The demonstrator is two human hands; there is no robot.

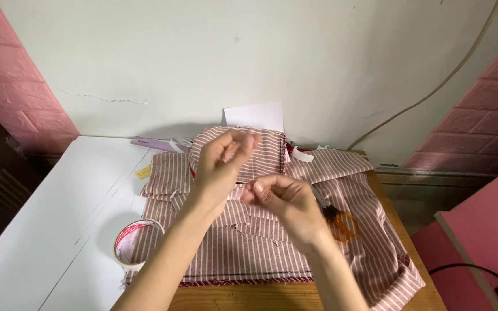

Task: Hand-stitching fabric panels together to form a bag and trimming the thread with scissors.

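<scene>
Both hands hover over the pink-and-white striped cloth pieces (249, 230) spread flat on the tabletop (59, 213), the left hand (221, 164) loosely curled, the right hand (280, 198) pinching something too small to see.

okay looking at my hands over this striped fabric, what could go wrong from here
1. Both hands are raised with fingers pinched together; whatever the left hand and right hand hold is too small to see, and if dropped it could vanish among the striped fabric.
2. The orange-handled scissors lie just beside the right wrist and could get bumped.
3. The tape roll sits by the left forearm and might be knocked away.
</scene>
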